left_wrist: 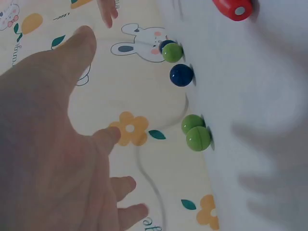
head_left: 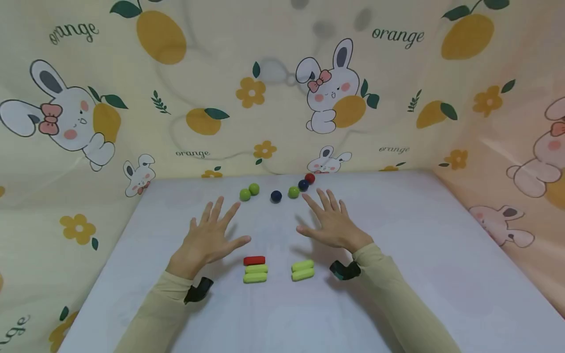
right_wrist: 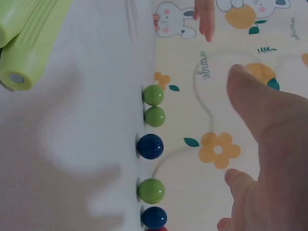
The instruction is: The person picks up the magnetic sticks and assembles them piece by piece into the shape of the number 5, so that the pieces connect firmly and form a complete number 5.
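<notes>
Left hand (head_left: 205, 242) and right hand (head_left: 333, 225) spread wide; the red ball (head_left: 310, 178), cropped in the right-wrist view, perhaps touches a blue ball (head_left: 302, 186).

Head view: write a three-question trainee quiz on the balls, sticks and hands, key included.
1. Count: how many green balls lie on the table?
2. Multiple choice: in the group of three sticks, which colour lies nearest the green balls? A) blue B) red C) yellow-green
3. True or false: the left hand and the right hand are both gripping sticks.

Key:
1. Three.
2. B.
3. False; both hands are empty, fingers spread.
</notes>
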The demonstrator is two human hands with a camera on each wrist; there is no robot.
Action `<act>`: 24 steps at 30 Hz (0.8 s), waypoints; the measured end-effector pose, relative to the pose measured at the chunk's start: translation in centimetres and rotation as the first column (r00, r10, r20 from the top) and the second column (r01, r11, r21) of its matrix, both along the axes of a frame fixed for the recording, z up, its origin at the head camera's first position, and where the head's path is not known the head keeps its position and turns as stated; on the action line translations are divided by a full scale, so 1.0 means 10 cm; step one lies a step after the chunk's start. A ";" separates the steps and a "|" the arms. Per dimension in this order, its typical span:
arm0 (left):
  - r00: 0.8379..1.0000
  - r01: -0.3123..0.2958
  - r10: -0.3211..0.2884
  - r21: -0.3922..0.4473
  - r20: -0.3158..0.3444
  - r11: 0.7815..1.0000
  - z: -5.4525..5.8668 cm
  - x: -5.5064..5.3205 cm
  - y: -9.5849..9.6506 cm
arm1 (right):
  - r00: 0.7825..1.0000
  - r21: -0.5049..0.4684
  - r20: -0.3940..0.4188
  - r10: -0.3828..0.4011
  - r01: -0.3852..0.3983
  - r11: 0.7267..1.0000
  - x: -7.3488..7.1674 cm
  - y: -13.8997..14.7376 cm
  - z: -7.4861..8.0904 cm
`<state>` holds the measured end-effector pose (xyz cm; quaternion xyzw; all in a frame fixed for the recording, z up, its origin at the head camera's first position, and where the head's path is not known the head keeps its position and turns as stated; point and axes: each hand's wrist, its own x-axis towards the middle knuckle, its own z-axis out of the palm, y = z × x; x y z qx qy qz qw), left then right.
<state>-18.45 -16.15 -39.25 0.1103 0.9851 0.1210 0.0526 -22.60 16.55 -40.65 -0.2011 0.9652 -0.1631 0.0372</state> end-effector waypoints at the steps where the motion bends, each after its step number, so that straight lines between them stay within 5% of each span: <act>1: 1.000 0.012 -0.012 0.000 -0.006 1.000 0.00 0.00 0.00 | 1.000 -0.002 0.004 0.007 -0.007 1.000 -0.01 0.00 0.00; 9: 0.986 0.165 -0.166 0.046 0.015 0.985 -0.08 -0.04 0.03 | 0.997 -0.016 0.006 0.071 -0.071 0.997 -0.14 -0.04 -0.03; 24: 0.954 0.257 -0.288 0.269 0.083 0.928 -0.23 -0.10 -0.06 | 0.991 -0.119 0.010 0.134 -0.132 0.984 -0.37 -0.23 -0.14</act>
